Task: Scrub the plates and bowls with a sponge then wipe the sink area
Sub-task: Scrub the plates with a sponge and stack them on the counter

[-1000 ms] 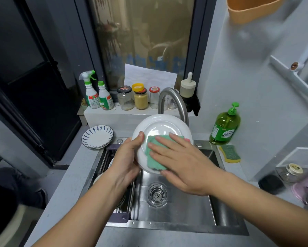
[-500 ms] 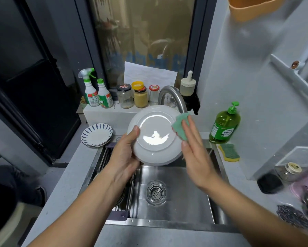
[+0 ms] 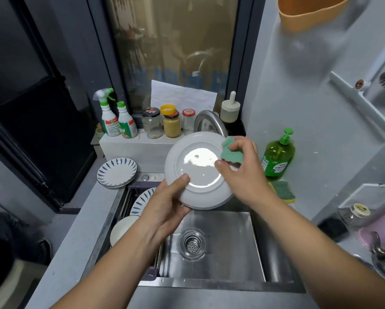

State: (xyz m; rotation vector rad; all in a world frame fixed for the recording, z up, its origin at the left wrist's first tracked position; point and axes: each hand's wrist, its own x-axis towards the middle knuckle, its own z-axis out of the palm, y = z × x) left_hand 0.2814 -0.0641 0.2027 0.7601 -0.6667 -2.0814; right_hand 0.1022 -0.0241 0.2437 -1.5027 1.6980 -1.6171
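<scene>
Above the steel sink (image 3: 216, 262) my left hand (image 3: 167, 204) grips a white plate (image 3: 198, 172) by its lower left rim, thumb on the face, the plate tilted towards me. My right hand (image 3: 242, 170) pinches a green sponge (image 3: 230, 152) against the plate's upper right rim. More dishes wait on the rack at the sink's left: a blue-patterned plate (image 3: 142, 200) and a white bowl (image 3: 122, 230). A stack of blue-patterned plates (image 3: 116, 172) sits on the counter behind them.
The curved faucet (image 3: 209, 122) rises just behind the held plate. A green soap bottle (image 3: 277, 156) and a second green-yellow sponge (image 3: 283, 190) sit at the sink's right. Spray bottles (image 3: 115, 119) and jars (image 3: 162, 124) line the back ledge. Clutter lies on the right counter.
My right hand slid the sponge from the plate's middle up to its upper right rim and now pinches it there. My left hand shifted its grip lower on the plate.
</scene>
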